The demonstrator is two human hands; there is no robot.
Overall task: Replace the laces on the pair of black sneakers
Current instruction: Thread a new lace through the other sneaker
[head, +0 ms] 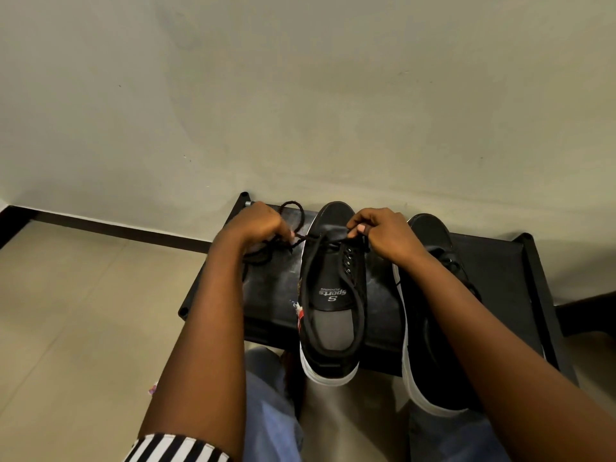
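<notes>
**Lace going in at the toe end of the left-hand sneaker**

Head cam only, so one view. Both sneakers sit side by side on a black tabletop (493,261) against the wall, heels toward the person. The left hand (258,225) pinches one run of the black lace (296,211), its slack looping behind; the right hand (380,233) pinches the other end just over the toe-end eyelets, probably evening it out. The nearer sneaker (330,295) looks black with a white sole, tongue exposed, eyelets mostly empty. The second sneaker (430,345) lies partly under the right arm.

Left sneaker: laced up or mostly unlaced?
Mostly unlaced. The left sneaker shows bare eyelets down one side; the black lace crosses only near the toe, its ends pinched by the left hand and right hand.
</notes>
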